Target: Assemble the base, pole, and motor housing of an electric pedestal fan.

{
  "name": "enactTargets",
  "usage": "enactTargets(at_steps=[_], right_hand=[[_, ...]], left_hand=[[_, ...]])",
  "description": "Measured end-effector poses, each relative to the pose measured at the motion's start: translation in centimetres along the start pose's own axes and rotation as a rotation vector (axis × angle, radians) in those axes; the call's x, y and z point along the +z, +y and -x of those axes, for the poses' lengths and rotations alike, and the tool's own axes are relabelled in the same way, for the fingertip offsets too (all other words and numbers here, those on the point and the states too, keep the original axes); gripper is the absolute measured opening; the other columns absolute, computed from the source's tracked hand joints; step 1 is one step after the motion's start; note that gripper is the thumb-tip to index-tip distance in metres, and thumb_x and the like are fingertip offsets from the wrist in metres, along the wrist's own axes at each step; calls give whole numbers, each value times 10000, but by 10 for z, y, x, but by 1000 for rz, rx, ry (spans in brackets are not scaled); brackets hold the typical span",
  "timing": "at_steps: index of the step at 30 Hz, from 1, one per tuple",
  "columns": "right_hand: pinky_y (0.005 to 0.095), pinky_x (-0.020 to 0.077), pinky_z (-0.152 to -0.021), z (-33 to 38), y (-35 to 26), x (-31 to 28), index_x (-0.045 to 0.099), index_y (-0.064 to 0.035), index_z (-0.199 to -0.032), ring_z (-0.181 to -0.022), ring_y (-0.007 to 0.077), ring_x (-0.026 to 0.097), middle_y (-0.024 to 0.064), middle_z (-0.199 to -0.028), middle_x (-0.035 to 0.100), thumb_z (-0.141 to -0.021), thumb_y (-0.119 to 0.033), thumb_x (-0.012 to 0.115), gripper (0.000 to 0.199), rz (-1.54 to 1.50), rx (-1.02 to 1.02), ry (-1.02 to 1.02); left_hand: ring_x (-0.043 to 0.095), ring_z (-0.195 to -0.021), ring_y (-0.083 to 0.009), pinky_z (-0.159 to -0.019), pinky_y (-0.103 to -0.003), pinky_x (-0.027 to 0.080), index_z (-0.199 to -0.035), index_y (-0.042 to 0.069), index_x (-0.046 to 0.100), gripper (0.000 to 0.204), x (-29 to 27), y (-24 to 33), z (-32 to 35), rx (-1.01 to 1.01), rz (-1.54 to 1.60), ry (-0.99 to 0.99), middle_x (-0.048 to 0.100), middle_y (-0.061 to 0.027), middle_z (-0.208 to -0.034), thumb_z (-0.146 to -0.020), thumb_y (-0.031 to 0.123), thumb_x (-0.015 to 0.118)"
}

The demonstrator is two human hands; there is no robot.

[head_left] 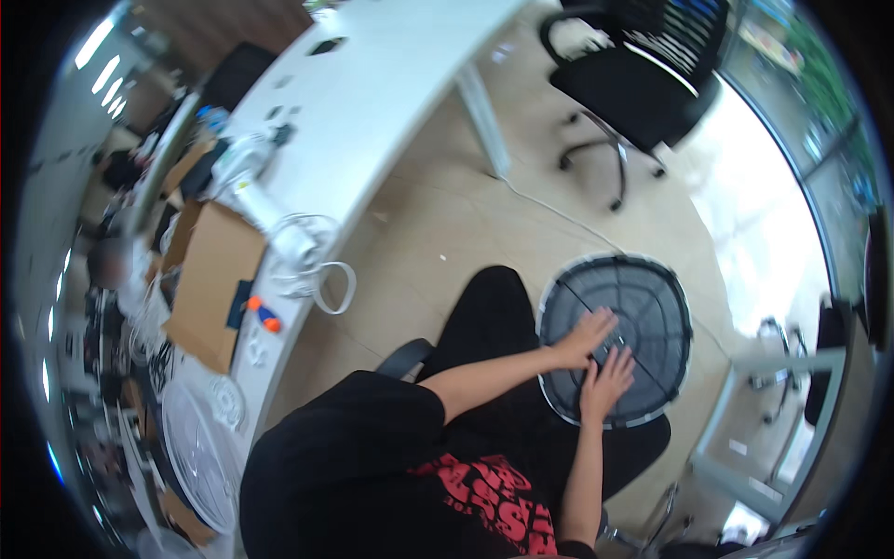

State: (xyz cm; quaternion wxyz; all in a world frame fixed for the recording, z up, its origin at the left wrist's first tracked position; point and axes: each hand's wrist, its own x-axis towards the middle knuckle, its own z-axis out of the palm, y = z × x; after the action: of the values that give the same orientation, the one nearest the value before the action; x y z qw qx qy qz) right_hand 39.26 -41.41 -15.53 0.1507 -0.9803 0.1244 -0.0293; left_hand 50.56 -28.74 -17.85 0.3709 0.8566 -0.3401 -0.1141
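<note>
A round fan guard [659, 296], dark with radiating ribs and what looks like fine mesh inside a pale rim, lies at my knees. My left hand [589, 337] rests near its centre with the fingers stretched out. Just below, my right hand [609, 380] lies on the same guard, fingers spread. Between the two hands shows a small dark hub [612, 350], partly covered by fingers. Blur hides its detail.
Along the left runs a white table [354, 121] with white fan parts [279, 219], a coiled white cable [337, 287], an open cardboard box [216, 279] and an orange-and-blue screwdriver [264, 315]. A black office chair [638, 88] stands ahead; a metal frame [724, 410] is at right.
</note>
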Motion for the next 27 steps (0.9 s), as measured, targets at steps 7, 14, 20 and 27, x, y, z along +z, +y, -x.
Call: enactTargets(at_steps=[7,14,20,27], right_hand=[[664,177,-1250,2,6,10,307,-85,-1651,-1602,448,162,149,-1764,162,-1055,-335,565,695,48,-35,11],[658,176,-1254,4,6,7,303,-73,-1650,-1602,455,154,154,-1766,149,-1055,-333,562,699,76,-18,-12],[656,164,-1259,3,5,7,284,-78,-1661,-1606,454,141,151,-1770,136,-1029,-406,601,779,65,-14,-19],[655,158,-1260,3,9,5,277,-85,-1664,-1609,445,136,145,-1772,133,-1013,-453,615,820,39,-32,-30]], left_hand=[[434,-1466,-406,-1238,-482,345,-1602,68,400,869,-110,-19,-13,181,84,28,479,-224,-1565,-842,168,811],[699,-963,-245,-853,-358,572,-1109,87,748,223,-381,-68,-23,126,-172,755,724,-111,-1103,-906,177,764],[618,-1250,-351,-1040,-515,505,-1243,129,740,552,-608,-145,71,-518,-639,785,673,-142,-1337,-816,469,830],[422,-1473,-476,-1124,-706,400,-1577,117,453,1074,-653,-209,233,-1371,-614,727,380,-251,-1627,-766,742,779]])
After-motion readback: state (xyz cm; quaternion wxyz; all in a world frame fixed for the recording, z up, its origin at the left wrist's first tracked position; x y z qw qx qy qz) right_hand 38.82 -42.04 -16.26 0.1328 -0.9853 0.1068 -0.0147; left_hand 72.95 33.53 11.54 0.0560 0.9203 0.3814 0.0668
